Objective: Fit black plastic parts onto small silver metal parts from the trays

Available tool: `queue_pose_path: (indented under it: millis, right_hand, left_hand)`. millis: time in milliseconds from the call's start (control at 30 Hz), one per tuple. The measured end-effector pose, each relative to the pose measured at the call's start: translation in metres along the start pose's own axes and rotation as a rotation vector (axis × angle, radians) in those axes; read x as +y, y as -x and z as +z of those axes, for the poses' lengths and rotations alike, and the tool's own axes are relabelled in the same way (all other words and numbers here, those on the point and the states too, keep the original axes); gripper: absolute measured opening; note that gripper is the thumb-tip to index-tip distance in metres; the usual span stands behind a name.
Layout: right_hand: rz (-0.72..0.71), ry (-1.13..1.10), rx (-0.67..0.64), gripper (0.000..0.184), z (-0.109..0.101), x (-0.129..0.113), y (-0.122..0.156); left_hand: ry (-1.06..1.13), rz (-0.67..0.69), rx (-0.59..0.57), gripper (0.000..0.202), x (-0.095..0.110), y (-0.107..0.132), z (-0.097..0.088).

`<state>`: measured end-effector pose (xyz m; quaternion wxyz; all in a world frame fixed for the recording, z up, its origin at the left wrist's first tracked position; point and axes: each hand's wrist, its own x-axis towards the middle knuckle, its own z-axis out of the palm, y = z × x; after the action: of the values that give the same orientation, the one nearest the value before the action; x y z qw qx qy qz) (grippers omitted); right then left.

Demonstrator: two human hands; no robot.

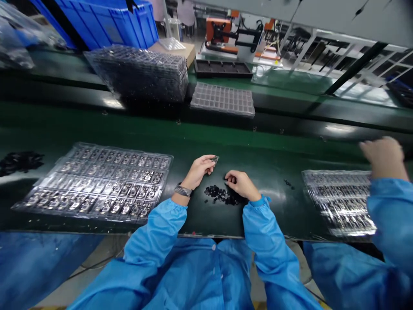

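Note:
Between the thumb and fingers of my left hand (200, 170) is a small circuit board (215, 160), held above the green work surface (200, 221). My right hand (239, 183) is pinched closed at the edge of a pile of small black parts (219, 194); whether a part is between its fingertips is too small to make out. To the left of my hands lies a clear plastic tray (106, 183) with rows of small circuit boards in its pockets.
A co-worker's hand (383, 157) is raised over another filled tray (338, 200) at right. Stacked clear trays (145, 75), a single clear tray (222, 99) and a black tray (222, 69) stand at the back. A blue crate (112, 26) is behind them. More black parts (21, 162) lie far left.

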<state>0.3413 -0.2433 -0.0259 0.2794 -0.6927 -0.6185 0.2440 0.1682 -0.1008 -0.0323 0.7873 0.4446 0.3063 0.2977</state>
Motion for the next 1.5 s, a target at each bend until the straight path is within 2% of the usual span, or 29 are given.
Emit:
queue_pose_path:
  millis: [67,167,300,400,533,833,1000,1167,1367,1500]
  right_hand:
    - [0.019,-0.060,0.034,0.016,-0.007,0.005,0.001]
    - [-0.009,-0.028,0.092,0.019,-0.012,0.008,0.000]
    - [-0.106,0.032,-0.004,0.019,-0.006,0.004,-0.006]
    - [-0.126,0.065,-0.042,0.017,-0.002,0.004,-0.008]
    - [-0.111,0.072,-0.031,0.015,-0.002,0.007,-0.006]
    - [-0.067,0.138,-0.052,0.013,-0.004,0.007,-0.008]
    - [-0.009,0.054,-0.015,0.015,-0.007,0.013,-0.007]
    - [-0.050,0.038,0.027,0.014,-0.008,0.019,-0.008]
    - [-0.082,0.087,0.003,0.013,-0.004,0.019,-0.010]
    - [-0.013,-0.061,0.071,0.008,-0.006,0.018,-0.006]
  left_hand:
    - [-0.008,-0.002,0.003,0.037,0.000,0.001,0.000]
    - [-0.003,-0.003,-0.004,0.034,0.001,0.002,0.002]
    - [0.010,0.001,-0.040,0.040,0.002,0.006,0.005]
    - [-0.006,-0.010,-0.071,0.038,0.002,0.008,0.007]
    - [-0.037,-0.025,-0.092,0.027,0.000,0.009,0.008]
    - [-0.039,-0.019,-0.094,0.026,-0.001,0.008,0.008]
    - [-0.051,-0.023,-0.092,0.027,0.000,0.008,0.009]
    - [-0.066,-0.026,-0.091,0.031,0.001,0.010,0.011]
    - [-0.065,-0.023,-0.083,0.032,0.002,0.011,0.011]
    - [-0.075,-0.015,-0.096,0.032,0.002,0.011,0.011]
